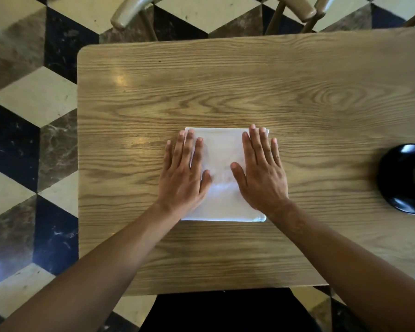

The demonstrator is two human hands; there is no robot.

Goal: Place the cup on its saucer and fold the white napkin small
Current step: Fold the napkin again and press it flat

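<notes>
Your left hand [185,174] and right hand [261,173] lie flat, fingers spread, gripping nothing, on the white napkin [222,152]. Press creases firmly, align edges; layers seem doubled.

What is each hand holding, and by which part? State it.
Nothing is gripped. The left hand and right hand lie flat, palms down, pressing the folded white napkin near its left and right edges.

a café or dining room: wooden table [225,92], bentwood chairs [201,10], cube-patterned marble floor [34,116].
</notes>
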